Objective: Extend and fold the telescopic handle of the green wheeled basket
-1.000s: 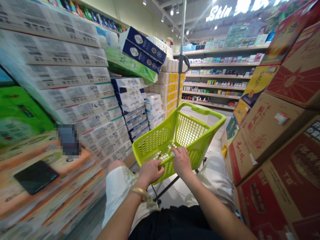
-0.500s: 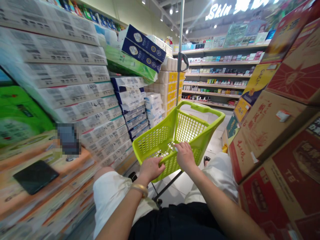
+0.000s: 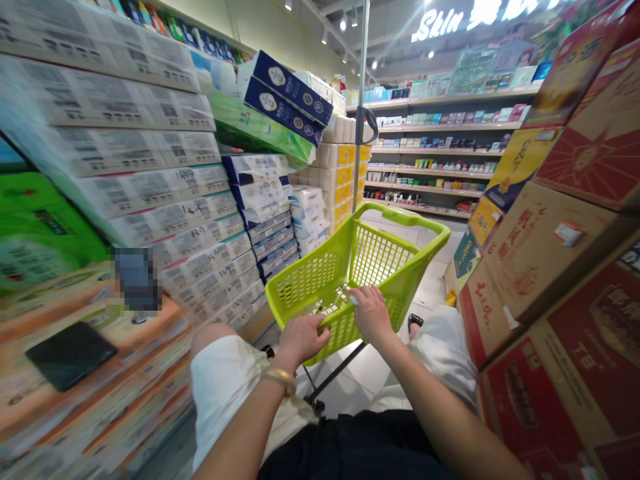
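Plainly, the left hand [image 3: 300,340] and right hand [image 3: 371,313] clench their fingers on the near rim of the green basket [image 3: 400,223]. Beyond the fingers it shows nothing inside; tissue packs [image 3: 165,180] stand left of them.

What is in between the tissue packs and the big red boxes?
The green basket stands there, the left hand and right hand gripping its near rim, seen in the head view.

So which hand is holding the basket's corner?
The left hand, wearing a gold bangle, grips the green basket's near corner; the right hand holds mid-rim.
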`<state>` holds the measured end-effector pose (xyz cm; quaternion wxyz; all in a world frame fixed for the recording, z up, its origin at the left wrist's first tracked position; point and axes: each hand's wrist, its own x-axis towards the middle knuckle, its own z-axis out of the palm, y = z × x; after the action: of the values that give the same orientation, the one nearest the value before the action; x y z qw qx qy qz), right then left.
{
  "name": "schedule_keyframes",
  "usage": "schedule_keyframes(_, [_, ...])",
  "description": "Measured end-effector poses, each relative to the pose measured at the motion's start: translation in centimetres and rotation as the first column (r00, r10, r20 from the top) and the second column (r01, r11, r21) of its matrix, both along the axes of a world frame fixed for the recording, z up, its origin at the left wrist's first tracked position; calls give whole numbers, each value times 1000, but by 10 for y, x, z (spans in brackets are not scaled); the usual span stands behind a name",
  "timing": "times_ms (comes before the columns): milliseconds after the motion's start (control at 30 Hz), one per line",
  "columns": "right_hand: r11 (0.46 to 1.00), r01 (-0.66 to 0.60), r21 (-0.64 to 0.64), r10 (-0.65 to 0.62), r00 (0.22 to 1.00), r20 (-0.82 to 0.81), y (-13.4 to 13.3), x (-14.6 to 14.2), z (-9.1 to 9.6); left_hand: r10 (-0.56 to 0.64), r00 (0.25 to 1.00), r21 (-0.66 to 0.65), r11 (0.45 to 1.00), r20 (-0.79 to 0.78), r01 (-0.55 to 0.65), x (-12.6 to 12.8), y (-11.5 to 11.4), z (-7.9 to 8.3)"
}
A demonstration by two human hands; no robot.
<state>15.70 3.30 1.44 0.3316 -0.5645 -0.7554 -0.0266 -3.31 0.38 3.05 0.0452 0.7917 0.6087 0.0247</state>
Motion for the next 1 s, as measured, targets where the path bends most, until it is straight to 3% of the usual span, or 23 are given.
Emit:
schedule_keyframes(133, [1000,-2,17,2,1000,-18,-6,-15,-7,5,1000,0,1000,3,-5,-1,0,0])
schedule_keyframes(300, [984,-163,70,163,987,1,-23,-46,-18,-3,1000,-3,1000,-2,3,-8,1,-1])
schedule_keyframes(400, [983,-172,58,171,985,23,-18,-36,-13,-7,1000,-4,1000,2,7,-10,1,0])
schedule_keyframes(567, [1000,3,0,-3,1000,10,0,-4,0,1,1000,0,1000,17,-1,-8,0,1])
schedule_keyframes(667, [1000,-4,2,4,1000,-4,-7,-19,-4,6,1000,3,1000,22,-6,-6,1,1])
schedule_keyframes(833, [980,-192,47,192,981,-3,-25,-58,-17,5,1000,-1,1000,12,-5,-8,2,-1])
schedule_keyframes(1000, [997,-74,39,74,997,-9,-6,-23,-6,-5,1000,-4,1000,7,5,-10,2,1])
